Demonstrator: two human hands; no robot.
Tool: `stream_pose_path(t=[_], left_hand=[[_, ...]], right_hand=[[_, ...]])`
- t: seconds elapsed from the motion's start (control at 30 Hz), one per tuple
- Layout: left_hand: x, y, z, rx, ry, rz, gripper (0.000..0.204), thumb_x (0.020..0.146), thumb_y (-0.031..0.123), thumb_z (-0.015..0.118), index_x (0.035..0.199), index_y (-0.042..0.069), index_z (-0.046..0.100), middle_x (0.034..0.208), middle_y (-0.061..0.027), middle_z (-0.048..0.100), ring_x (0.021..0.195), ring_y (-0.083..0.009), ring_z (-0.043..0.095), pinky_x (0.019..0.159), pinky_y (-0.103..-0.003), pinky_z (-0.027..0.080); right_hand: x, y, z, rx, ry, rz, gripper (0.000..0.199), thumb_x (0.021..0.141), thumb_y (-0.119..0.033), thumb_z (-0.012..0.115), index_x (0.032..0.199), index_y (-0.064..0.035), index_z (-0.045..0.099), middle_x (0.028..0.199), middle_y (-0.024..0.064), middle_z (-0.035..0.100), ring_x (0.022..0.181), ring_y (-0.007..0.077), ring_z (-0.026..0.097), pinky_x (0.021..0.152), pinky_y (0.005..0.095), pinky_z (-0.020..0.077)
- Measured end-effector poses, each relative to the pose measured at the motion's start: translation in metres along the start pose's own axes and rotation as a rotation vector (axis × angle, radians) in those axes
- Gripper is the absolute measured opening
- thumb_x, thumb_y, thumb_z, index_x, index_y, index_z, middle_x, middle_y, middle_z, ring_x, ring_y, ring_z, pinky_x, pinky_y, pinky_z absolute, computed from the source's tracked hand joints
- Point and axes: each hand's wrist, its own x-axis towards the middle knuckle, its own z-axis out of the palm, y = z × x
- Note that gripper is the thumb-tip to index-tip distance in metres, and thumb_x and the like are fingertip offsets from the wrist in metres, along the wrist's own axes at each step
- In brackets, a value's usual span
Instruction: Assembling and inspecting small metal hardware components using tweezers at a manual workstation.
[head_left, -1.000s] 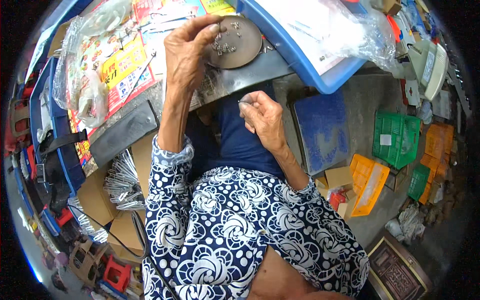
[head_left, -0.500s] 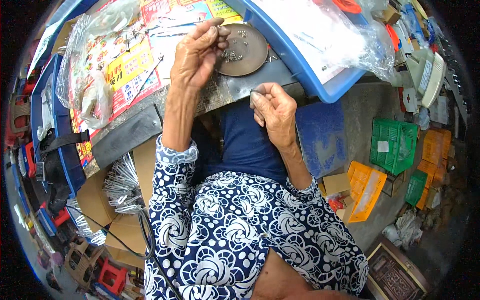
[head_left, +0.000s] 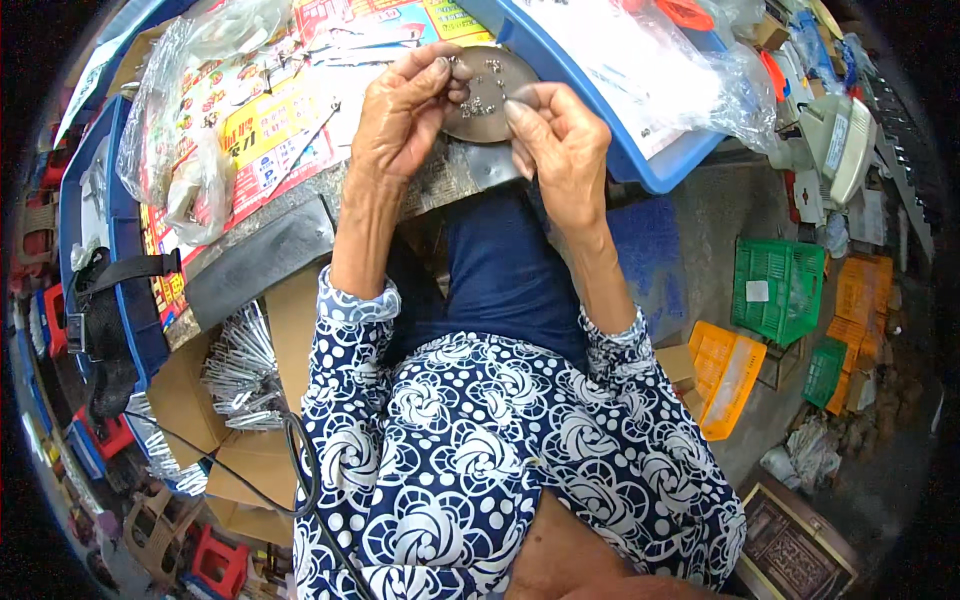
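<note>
A round brown dish (head_left: 517, 68) at the table's near edge holds a scatter of small shiny metal parts (head_left: 476, 106). Over its left rim, my left hand (head_left: 405, 115) is closed with thumb and fingers pinched; a tiny dark bit shows at the tips, too small to name. My right hand (head_left: 565, 140) is closed too, thumb against forefinger at the dish's right rim. Whatever sits in that pinch is hidden. The two hands face each other with a gap between them.
Printed paper sheets (head_left: 270, 125) cover the tabletop at left, with crumpled plastic bags (head_left: 195, 205) on them. A blue tray (head_left: 655, 180) holding plastic bags stands right of the dish. Below left, an open cardboard box (head_left: 190, 405) contains many metal rods (head_left: 245, 365). Plastic crates (head_left: 780, 290) stand at right.
My right hand has moved up and forward from above my lap to the dish's right rim. My left hand keeps its pinch and has shifted slightly right in view.
</note>
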Motion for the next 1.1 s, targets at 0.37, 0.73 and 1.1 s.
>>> stream_pose_path(t=[0.37, 0.73, 1.1], left_hand=[[-0.009, -0.001, 0.012, 0.274, 0.09, 0.069, 0.016, 0.078, 0.006, 0.055, 0.092, -0.002, 0.057, 0.077, -0.0053, 0.058, 0.067, -0.0099, 0.051, 0.063, -0.02, 0.043], [-0.008, 0.0, 0.007, 1.012, 0.206, 0.347, 0.016, 0.078, 0.009, 0.056, 0.091, 0.001, 0.06, 0.081, -0.0021, 0.06, 0.073, -0.0076, 0.053, 0.066, -0.019, 0.041], [0.005, -0.006, 0.014, 1.334, 0.206, 0.378, 0.018, 0.074, 0.006, 0.055, 0.09, 0.001, 0.06, 0.08, -0.005, 0.062, 0.073, -0.0096, 0.055, 0.069, -0.022, 0.043]], right_hand=[[0.022, 0.01, 0.014, 0.062, -0.078, -0.05, 0.014, 0.08, -0.008, 0.054, 0.085, 0.0047, 0.05, 0.061, 0.003, 0.051, 0.045, 0.0029, 0.04, 0.039, 0.0164, 0.0325], [0.02, 0.012, -0.004, 0.018, 0.007, -0.086, 0.014, 0.08, -0.007, 0.054, 0.085, 0.0055, 0.051, 0.064, 0.0044, 0.051, 0.045, 0.003, 0.039, 0.039, 0.0168, 0.0324], [-0.031, 0.015, -0.014, 0.019, 0.078, 0.115, 0.013, 0.08, -0.008, 0.053, 0.084, 0.0039, 0.05, 0.061, 0.0023, 0.048, 0.045, 0.0026, 0.038, 0.038, 0.0165, 0.0318]])
